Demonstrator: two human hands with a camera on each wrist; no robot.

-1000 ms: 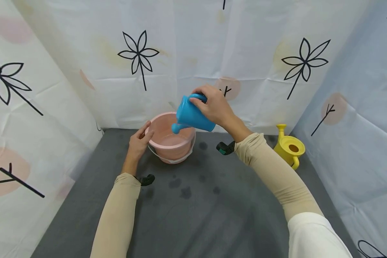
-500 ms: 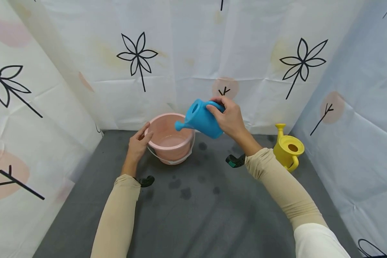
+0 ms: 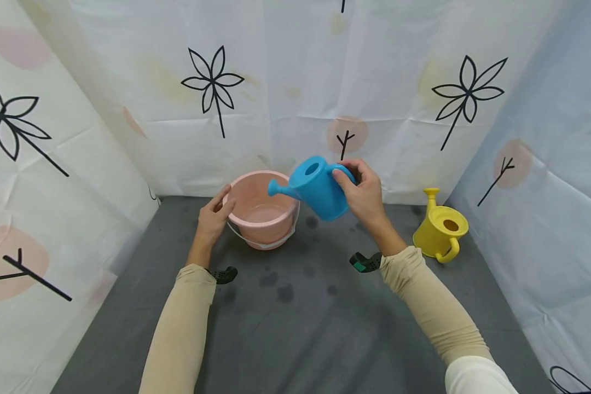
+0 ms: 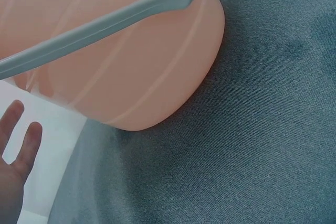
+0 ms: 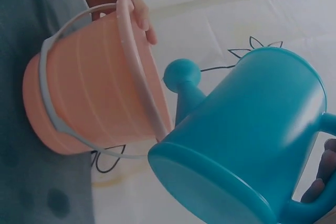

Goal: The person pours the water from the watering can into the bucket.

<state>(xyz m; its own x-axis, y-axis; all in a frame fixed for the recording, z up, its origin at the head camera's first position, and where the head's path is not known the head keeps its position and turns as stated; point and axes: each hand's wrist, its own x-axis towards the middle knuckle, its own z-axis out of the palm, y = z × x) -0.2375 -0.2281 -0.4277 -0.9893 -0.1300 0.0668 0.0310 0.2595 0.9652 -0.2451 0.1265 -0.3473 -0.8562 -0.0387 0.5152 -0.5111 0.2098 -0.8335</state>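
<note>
A pink bucket [image 3: 263, 232] with a pale handle stands at the back of the dark grey table. My left hand [image 3: 212, 221] is at its left rim, thumb over the edge; the left wrist view shows two straight fingers [image 4: 29, 150] apart from the bucket wall. My right hand [image 3: 366, 194] grips the handle of a blue watering can [image 3: 320, 189], held in the air just right of the bucket. The can leans slightly left, its round spout head [image 3: 274, 187] over the bucket's opening. In the right wrist view the can's body [image 5: 247, 129] overlaps the bucket's rim [image 5: 139, 72].
A yellow watering can [image 3: 435, 232] stands at the back right of the table, near the right forearm. Dark wet-looking spots [image 3: 285, 294] mark the grey cloth [image 3: 295, 350]. White patterned sheets [image 3: 300, 71] enclose the back and both sides.
My right hand has moved right and lower, turning the blue can from a steep tilt to nearly upright, its top opening now showing. My left hand stays at the bucket's rim.
</note>
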